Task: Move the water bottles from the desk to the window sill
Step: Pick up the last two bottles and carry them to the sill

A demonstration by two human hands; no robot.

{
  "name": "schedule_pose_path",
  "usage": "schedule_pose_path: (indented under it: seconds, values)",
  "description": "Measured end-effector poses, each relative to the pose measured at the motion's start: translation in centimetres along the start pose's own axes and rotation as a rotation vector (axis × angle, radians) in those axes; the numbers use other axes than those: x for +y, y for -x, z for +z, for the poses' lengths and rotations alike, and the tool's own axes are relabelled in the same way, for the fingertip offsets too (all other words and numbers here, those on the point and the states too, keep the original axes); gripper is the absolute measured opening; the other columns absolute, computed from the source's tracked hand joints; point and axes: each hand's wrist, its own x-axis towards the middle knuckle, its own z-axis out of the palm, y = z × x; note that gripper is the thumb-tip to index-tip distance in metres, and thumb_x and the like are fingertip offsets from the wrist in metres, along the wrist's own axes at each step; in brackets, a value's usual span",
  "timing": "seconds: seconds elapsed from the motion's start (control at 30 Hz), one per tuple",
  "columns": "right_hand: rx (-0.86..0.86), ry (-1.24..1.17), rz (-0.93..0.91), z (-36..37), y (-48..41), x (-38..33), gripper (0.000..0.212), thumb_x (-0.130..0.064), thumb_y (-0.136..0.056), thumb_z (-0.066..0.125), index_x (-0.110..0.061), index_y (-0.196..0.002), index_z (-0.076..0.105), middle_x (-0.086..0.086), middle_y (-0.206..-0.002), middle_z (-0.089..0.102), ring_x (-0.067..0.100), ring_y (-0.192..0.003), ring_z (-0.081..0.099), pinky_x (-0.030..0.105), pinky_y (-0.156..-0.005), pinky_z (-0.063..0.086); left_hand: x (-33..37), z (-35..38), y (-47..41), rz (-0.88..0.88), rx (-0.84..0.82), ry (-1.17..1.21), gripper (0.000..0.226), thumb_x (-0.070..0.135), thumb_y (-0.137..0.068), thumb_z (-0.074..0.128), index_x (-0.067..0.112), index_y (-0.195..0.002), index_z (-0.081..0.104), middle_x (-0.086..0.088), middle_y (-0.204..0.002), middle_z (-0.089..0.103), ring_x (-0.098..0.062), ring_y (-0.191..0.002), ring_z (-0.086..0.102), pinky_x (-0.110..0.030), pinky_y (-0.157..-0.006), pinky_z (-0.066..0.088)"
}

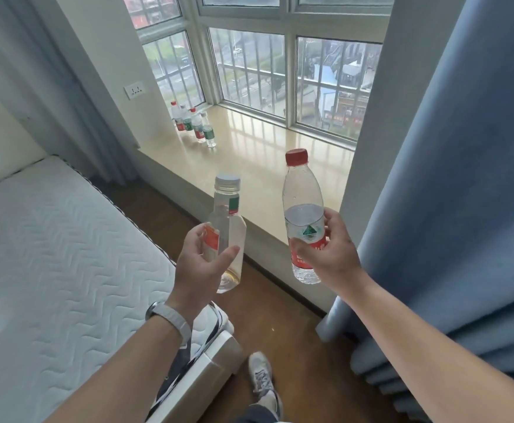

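My left hand [202, 264] grips a clear bottle with a grey cap [227, 215], nearly empty, with an orange and green label. My right hand [330, 251] holds a red-capped bottle [303, 209] with a red label, about half full. Both bottles are upright in the air, just in front of the near edge of the beige window sill [264, 154]. Several small bottles [193, 125] with red and green labels stand in a row at the sill's far left corner. The desk is out of view.
A white quilted mattress [51, 254] fills the left side, its corner close to my left forearm. A blue curtain [463, 178] hangs at the right beside the sill. Brown floor [280, 315] lies below, with my shoe [260, 377] on it. A wall socket [134, 91] sits left of the window.
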Motion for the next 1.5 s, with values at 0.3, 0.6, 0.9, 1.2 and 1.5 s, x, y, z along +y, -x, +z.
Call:
schedule_pose_path:
  seconds: [0.3, 0.6, 0.9, 1.2, 1.5]
  values:
    - [0.067, 0.099, -0.027, 2.3, -10.9, -0.2, 0.057, -0.024, -0.077, 0.079, -0.033, -0.121, 0.045, -0.015, -0.107, 0.059, -0.006, -0.093, 0.058, 0.017, -0.072, 0.051, -1.3, 1.2, -11.8, -0.009, -0.007, 0.052, 0.049, 0.027, -0.083, 0.079, 0.038, -0.12, 0.05, 0.012, -0.114, 0.064, 0.001, -0.102, 0.065, -0.019, -0.078, 0.053]
    - [-0.001, 0.13, -0.016, 6.9, -23.9, -2.8, 0.056, -0.017, -0.08, 0.076, -0.032, -0.121, 0.042, -0.012, -0.101, 0.057, -0.003, -0.083, 0.06, 0.011, -0.061, 0.05, -1.8, -0.8, -25.1, -0.047, 0.014, 0.119, 0.057, 0.03, -0.081, 0.08, 0.026, -0.13, 0.051, 0.006, -0.116, 0.064, -0.012, -0.107, 0.064, -0.029, -0.087, 0.055]
    - [-0.002, 0.066, -0.033, 12.4, -32.3, -4.2, 0.052, -0.013, -0.08, 0.075, -0.027, -0.12, 0.046, -0.013, -0.1, 0.06, -0.014, -0.076, 0.057, 0.006, -0.059, 0.045, -3.7, -3.7, -33.3, -0.054, 0.024, 0.084, 0.052, 0.034, -0.08, 0.081, 0.034, -0.123, 0.052, 0.005, -0.118, 0.064, -0.015, -0.113, 0.062, -0.043, -0.097, 0.053]
    - [-0.136, 0.03, -0.011, 17.3, -38.8, -3.3, 0.05, -0.015, -0.081, 0.075, -0.027, -0.12, 0.047, -0.011, -0.099, 0.062, -0.009, -0.076, 0.059, 0.013, -0.063, 0.05, -4.6, -6.3, -38.1, -0.076, 0.165, 0.045, 0.049, 0.03, -0.084, 0.076, 0.035, -0.124, 0.048, 0.014, -0.114, 0.063, -0.003, -0.104, 0.063, -0.007, -0.07, 0.051]
    - [-0.236, -0.005, 0.009, 20.2, -50.0, -2.0, 0.049, -0.015, -0.081, 0.074, -0.03, -0.118, 0.046, -0.012, -0.095, 0.063, -0.008, -0.074, 0.061, 0.01, -0.057, 0.048, -5.9, -6.7, -46.7, -0.137, 0.285, 0.001, 0.049, 0.033, -0.085, 0.075, 0.035, -0.126, 0.048, 0.014, -0.115, 0.063, -0.005, -0.106, 0.063, -0.028, -0.089, 0.053]
